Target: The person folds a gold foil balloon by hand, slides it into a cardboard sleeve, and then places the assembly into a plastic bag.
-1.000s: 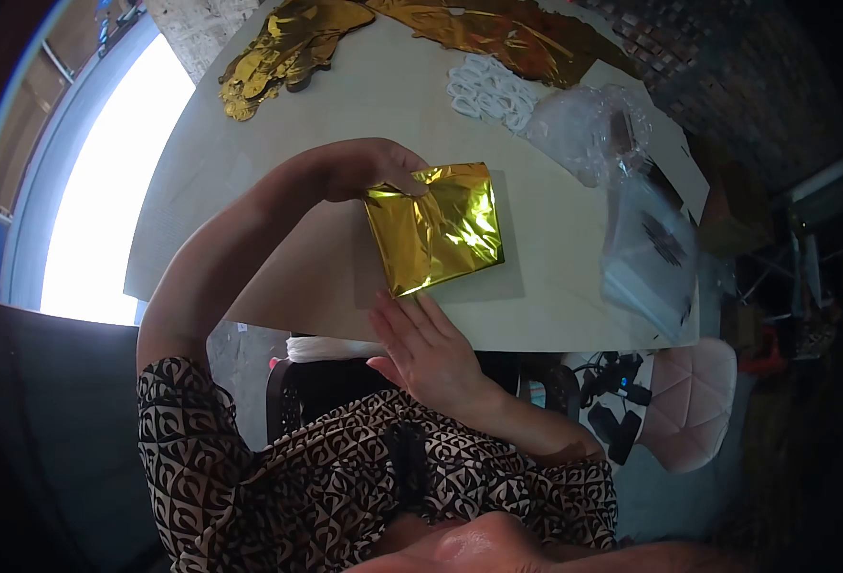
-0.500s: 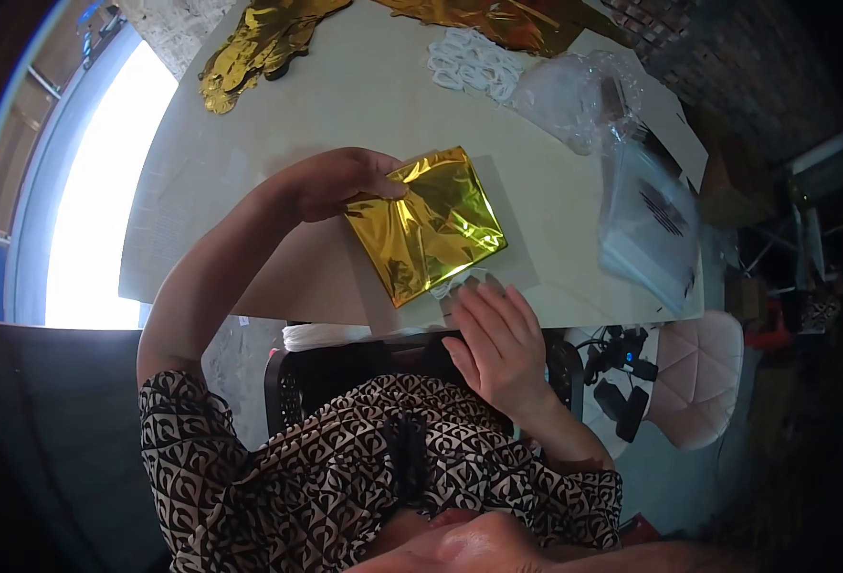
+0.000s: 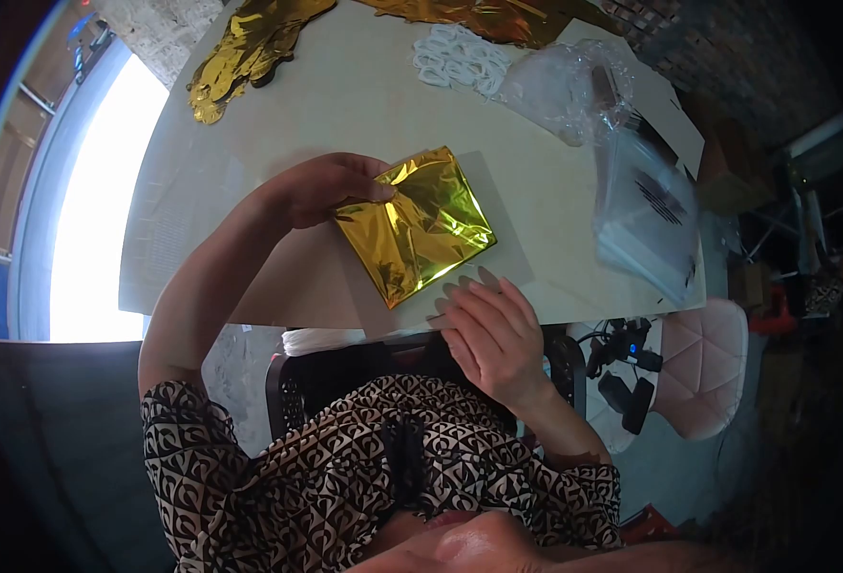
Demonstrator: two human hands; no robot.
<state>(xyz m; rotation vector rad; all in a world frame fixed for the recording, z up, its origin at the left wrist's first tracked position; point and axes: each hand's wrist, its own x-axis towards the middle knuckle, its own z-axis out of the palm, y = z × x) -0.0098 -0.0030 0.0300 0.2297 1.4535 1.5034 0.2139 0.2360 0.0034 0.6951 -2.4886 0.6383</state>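
A folded square of shiny gold foil [image 3: 421, 229] is held just over the table, tilted, with its surface creased and catching light. My left hand [image 3: 340, 189] grips its upper left corner, thumb on top and the other fingers beneath, out of sight. Near the table's front edge, my right hand [image 3: 496, 339] hovers below the foil's lower right corner, apart from it. Its fingers are stretched and slightly bent, back of the hand upward. What lies under its palm is hidden.
On the pale table [image 3: 278, 124], gold foil pieces [image 3: 250, 57] lie at the far left and more foil [image 3: 479, 21] at the back. White looped bands [image 3: 460, 59], a crumpled clear bag [image 3: 565, 91] and clear plastic sleeves [image 3: 646, 215] sit toward the right. A padded chair [image 3: 703, 372] stands beyond the edge.
The foil and my left hand shift slightly left in view. My right hand draws slightly toward me, its fingers more bent. A small white loop visible by its fingertips is now out of sight.
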